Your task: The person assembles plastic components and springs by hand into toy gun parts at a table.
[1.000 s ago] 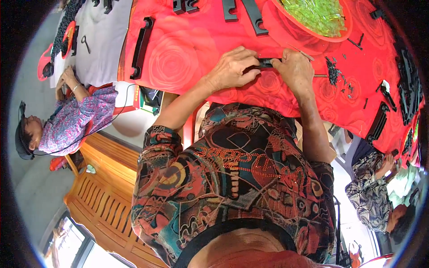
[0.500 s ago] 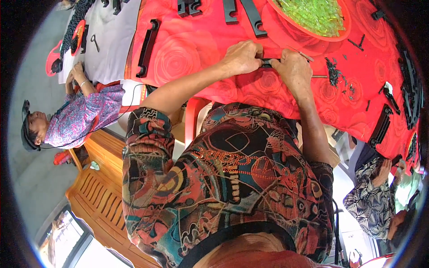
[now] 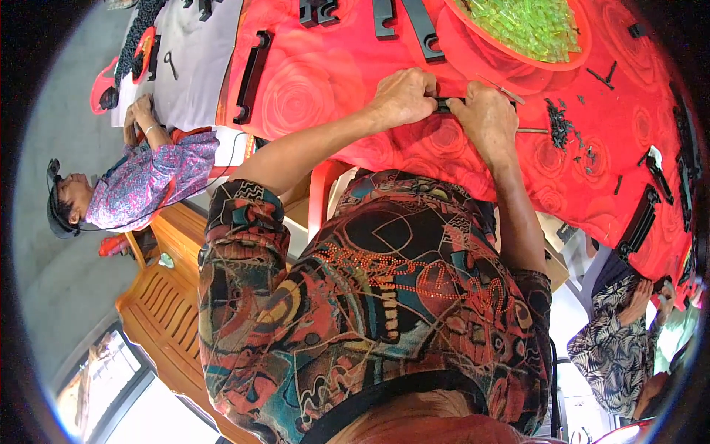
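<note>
Over the red flower-patterned cloth [image 3: 292, 96], a small black plastic piece [image 3: 444, 106] is held between my two hands. My left hand [image 3: 405, 95] closes on its left end, fingers curled and thumb pressed in. Bent round the other end is my right hand [image 3: 486, 117], thumb against the piece. Most of the piece is hidden by the fingers. A thin blade-like strip [image 3: 509, 94] sticks out beyond my right knuckles, and a thin rod [image 3: 533, 131] shows beside that hand; whether the hand grips either one, I cannot tell.
Black shavings [image 3: 560, 124] lie right of my right hand. Beyond my hands are long black plastic bars [image 3: 421, 29] and a red basin [image 3: 584, 55] of green translucent pieces. Another black bar [image 3: 253, 78] lies left. One person [image 3: 155, 177] sits left, another [image 3: 614, 333] lower right.
The view has shifted slightly, so the surroundings sit a little differently. Both my hands keep nearly the same place and hold on the black piece.
</note>
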A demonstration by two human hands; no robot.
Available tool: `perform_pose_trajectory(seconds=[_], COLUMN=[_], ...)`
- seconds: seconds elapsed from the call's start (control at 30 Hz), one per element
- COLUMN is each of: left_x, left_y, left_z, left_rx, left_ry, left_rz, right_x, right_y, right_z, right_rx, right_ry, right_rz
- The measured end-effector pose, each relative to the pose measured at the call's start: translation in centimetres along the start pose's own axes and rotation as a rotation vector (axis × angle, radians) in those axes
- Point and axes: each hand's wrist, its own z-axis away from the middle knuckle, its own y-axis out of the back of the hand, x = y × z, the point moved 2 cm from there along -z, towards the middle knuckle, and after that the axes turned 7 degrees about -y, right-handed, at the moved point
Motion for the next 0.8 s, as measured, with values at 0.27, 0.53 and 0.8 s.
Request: perform_pose_trajectory(seconds=[0.27, 0.53, 0.8], left_x=[-0.2, -0.4, -0.6], left_y=[-0.2, -0.3, 0.0], left_z=[-0.1, 0.4, -0.8], left_rx=[-0.031, 0.009, -0.128], left_ry=[0.077, -0.009, -0.009], left_rz=[0.026, 0.022, -0.003], right_x=[0.0, 0.3, 0.3], right_y=[-0.3, -0.5, -1.1], right_z=[-0.1, 0.9, 1.0], right_rx=[0.013, 0.074, 0.153], right_ry=[-0.011, -0.028, -0.042], right_rz=[-0.042, -0.128, -0.11])
